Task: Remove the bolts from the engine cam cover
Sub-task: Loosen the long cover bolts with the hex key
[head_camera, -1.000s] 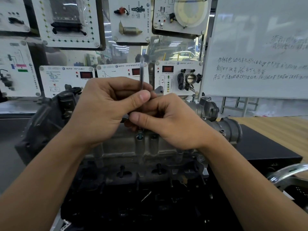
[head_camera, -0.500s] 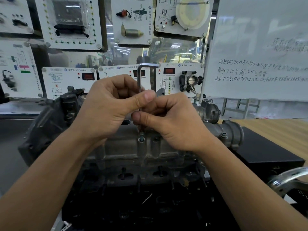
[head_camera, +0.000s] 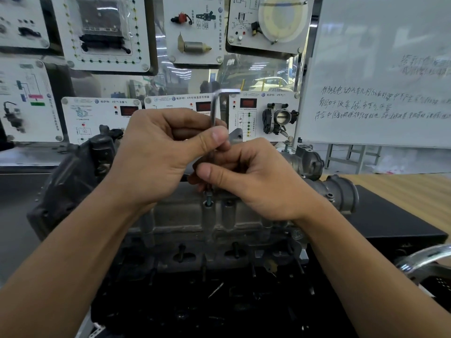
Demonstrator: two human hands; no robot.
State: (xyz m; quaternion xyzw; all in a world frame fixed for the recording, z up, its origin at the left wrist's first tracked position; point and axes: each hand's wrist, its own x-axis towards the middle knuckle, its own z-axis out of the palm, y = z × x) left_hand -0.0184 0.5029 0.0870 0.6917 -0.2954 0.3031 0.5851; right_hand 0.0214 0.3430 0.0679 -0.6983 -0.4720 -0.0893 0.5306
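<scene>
An L-shaped hex key [head_camera: 214, 106] stands upright over the grey engine cam cover [head_camera: 180, 215], its short arm pointing right at the top. My left hand [head_camera: 161, 157] pinches the shaft between thumb and fingers. Just below it, my right hand [head_camera: 253, 181] grips the lower shaft with its fingertips. The key's tip sits in a bolt [head_camera: 209, 200] that stands partly raised out of its boss on the cover's near edge. A second boss [head_camera: 228, 203] lies just to the right.
A throttle body and pipe [head_camera: 336, 191] stick out at the engine's right end, with a black box [head_camera: 390, 228] beyond on a wooden table. Black plastic housing [head_camera: 73, 172] sits at the left. Training panels and a whiteboard [head_camera: 380, 69] stand behind. A shiny curved tube [head_camera: 424, 259] lies at right.
The hex key has turned: a second ago its short arm was a blur, now it points right. Both hands have kept their grip on the shaft.
</scene>
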